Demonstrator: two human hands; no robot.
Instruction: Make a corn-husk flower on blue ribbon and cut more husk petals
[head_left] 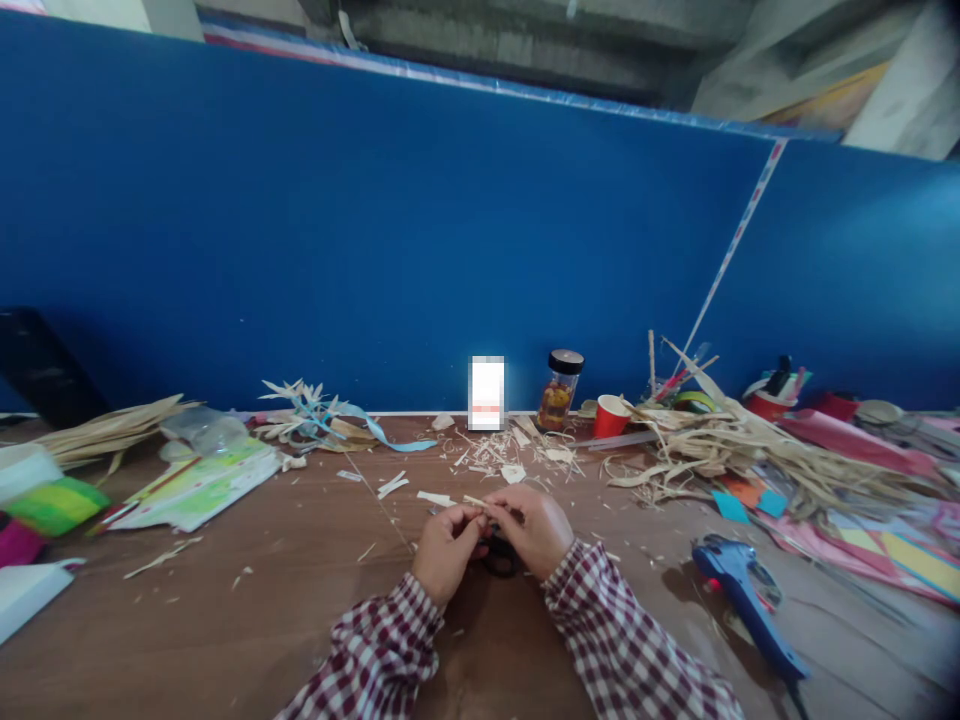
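Both hands meet at the lower centre of the frame, fingers curled in. The left hand point(447, 552) and the right hand point(534, 530) have thumbs and fingertips drawn together around a small pale strip point(474, 501), whose tip pokes out above them; the rest is hidden by the fingers. Just below the fingertips, a dark looped thing point(501, 560) lies partly covered. White scraps point(433, 498) lie just beyond the left hand, and pale shavings point(491, 455) are scattered farther out at centre. Behind these stand a bright, blurred panel point(487, 392), a dark-lidded jar point(556, 400) and a red cup point(609, 420). A blue glue gun point(750, 602) lies at the lower right, below heaped dry husks point(705, 465). At the left, a colourful sheet point(217, 487) lies near dry leaves point(124, 425).
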